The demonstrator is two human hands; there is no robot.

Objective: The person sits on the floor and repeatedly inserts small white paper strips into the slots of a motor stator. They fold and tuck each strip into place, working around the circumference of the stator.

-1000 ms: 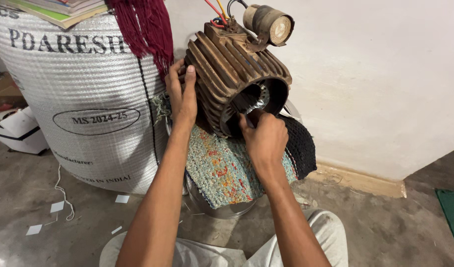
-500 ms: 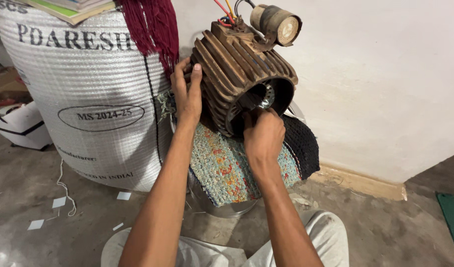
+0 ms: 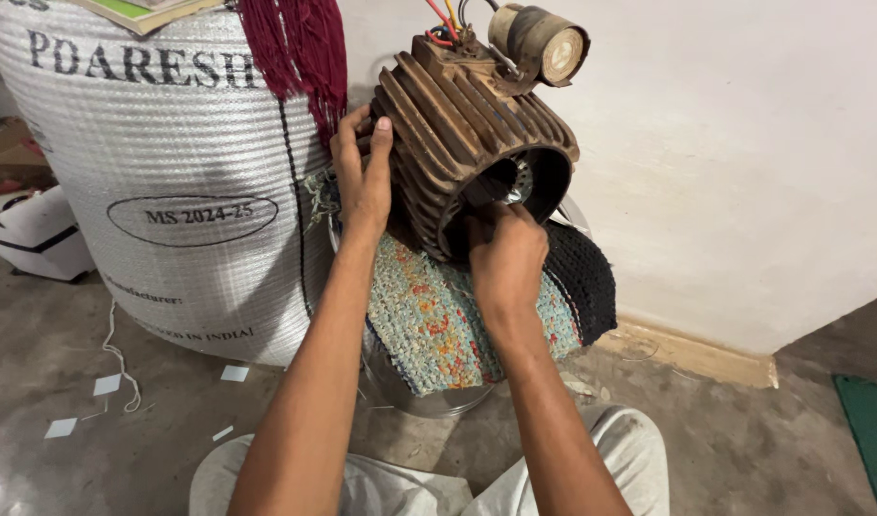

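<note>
**Ana:** Looking down from the head camera, what do the hands touch?

**Ben:** A big rusty motor shell (image 3: 467, 143) with ribs all around it. It lies tilted on a woven mat (image 3: 438, 315) of many colours. The mat is draped over a shiny metal pot (image 3: 410, 392), and the pot stands on the grey floor (image 3: 123, 459).

**Ana:** What is in the pot?

**Ben:** I cannot tell. The mat covers the top.

**Ana:** And inside the motor shell?

**Ben:** It is open at the front, like a round hole. Deep inside something shiny shows, but it is too dark to tell more.

**Ana:** What does the left hand (image 3: 362, 172) do?

**Ben:** It lies flat on the left side of the shell, with its fingers straight and close together, pressing on the ribs.

**Ana:** And the right hand (image 3: 505, 258)?

**Ben:** It is at the lower edge of the round hole. Its fingers curl in at the rim. I cannot tell if they hold anything small.

**Ana:** What is near?

**Ben:** A fat white sack (image 3: 161, 172) stands just to the left, full and round. Dark red fringe (image 3: 300, 48) hangs over it. On top of the shell sit coloured wires (image 3: 445, 19) and a small round can part (image 3: 543, 43). A white wall (image 3: 744, 143) is behind.
</note>
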